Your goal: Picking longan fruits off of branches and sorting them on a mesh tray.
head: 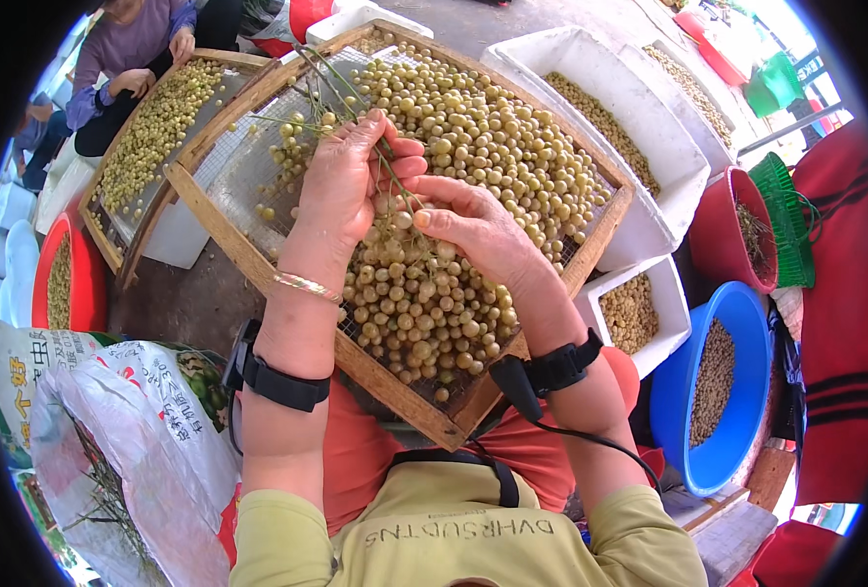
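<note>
A wooden-framed mesh screen (397,385) lies before me, heaped with small round yellow-green fruits (478,132). My left hand (357,172) grips thin green stems (324,81) above the screen; the stems stick out past the thumb to the upper left. Close beside it, my right hand (471,220) has thumb and forefinger at the lower end of the stems, touching fruits that hang there. Whether the right fingers pinch a stem or a fruit is hard to tell. Loose fruits and a few stalks with fruits lie at the screen's left part.
At upper left a person (122,44) has both hands at another fruit-covered screen (148,132). White foam boxes (654,132), a blue basin (753,367) and a red bucket (713,213) stand at right. A plastic sack (148,469) with bare stems lies at lower left, a red tub (89,286) above it.
</note>
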Demonstrator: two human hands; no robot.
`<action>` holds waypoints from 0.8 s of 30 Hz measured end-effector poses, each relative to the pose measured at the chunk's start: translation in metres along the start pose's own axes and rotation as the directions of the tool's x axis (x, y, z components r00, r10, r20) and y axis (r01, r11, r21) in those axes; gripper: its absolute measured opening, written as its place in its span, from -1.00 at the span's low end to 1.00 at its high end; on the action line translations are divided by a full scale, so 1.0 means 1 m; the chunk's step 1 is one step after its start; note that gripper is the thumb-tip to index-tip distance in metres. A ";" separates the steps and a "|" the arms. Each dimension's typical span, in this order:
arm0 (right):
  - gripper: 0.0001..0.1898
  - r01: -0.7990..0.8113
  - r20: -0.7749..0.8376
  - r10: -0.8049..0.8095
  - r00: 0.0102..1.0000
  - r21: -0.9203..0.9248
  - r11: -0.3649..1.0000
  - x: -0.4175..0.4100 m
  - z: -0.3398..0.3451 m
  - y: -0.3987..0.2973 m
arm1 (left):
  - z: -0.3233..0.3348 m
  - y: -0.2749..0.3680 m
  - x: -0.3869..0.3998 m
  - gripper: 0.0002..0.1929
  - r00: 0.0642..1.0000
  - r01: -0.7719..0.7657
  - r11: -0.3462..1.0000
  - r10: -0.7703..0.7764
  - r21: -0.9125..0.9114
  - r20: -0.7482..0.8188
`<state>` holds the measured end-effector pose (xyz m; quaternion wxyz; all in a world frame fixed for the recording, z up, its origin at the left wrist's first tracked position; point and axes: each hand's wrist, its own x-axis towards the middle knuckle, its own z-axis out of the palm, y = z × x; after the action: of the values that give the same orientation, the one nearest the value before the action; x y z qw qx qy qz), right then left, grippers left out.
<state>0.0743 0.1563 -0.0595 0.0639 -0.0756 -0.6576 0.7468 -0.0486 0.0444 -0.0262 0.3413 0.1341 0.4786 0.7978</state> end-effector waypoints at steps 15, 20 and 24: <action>-0.91 -0.173 0.017 0.197 0.980 0.557 0.813 -0.002 -0.016 -0.006 | 0.003 0.008 -0.008 -0.71 0.996 -0.081 0.918 0.087 0.388 0.002; -0.93 0.073 -0.255 0.103 0.961 0.597 0.799 -0.003 -0.031 0.013 | -0.001 0.012 -0.007 -0.72 0.972 -0.181 0.921 0.221 0.344 -0.080; -0.60 0.079 -0.210 -0.071 0.975 0.030 0.996 -0.008 -0.034 0.007 | -0.005 0.023 -0.013 -0.72 0.953 -0.228 0.895 0.286 0.384 -0.100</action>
<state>0.0889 0.1873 -0.0709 0.1624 -0.1275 -0.6353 0.7441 -0.0515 0.0254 -0.0072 0.1635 0.1962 0.6225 0.7398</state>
